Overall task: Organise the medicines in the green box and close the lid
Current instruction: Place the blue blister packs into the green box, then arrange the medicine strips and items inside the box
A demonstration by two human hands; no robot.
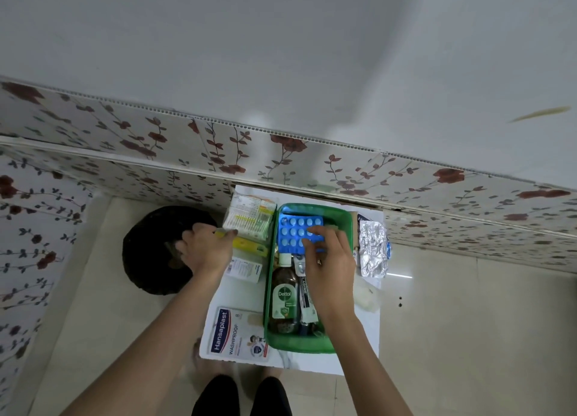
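1. Readable labels: the bottle (283,297) says "Dettol"; the flat pack (236,334) says "Hansaplast WASHPROOF".
2. The green box (342,225) sits open on a white sheet (359,337) and holds the bottle, a tube (306,303) and a blue blister pack (296,233).
3. Right hand (327,259) is in the box, fingertips pinching the blister pack.
4. Left hand (206,247), left of the box, pinches a yellow strip (249,246) beside small cartons (249,219).
5. A foil strip (373,248) lies just right of the box.

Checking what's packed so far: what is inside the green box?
The green box holds a blue blister pack, a Dettol bottle and a tube. The right hand covers part of the pack and whatever lies beneath it.
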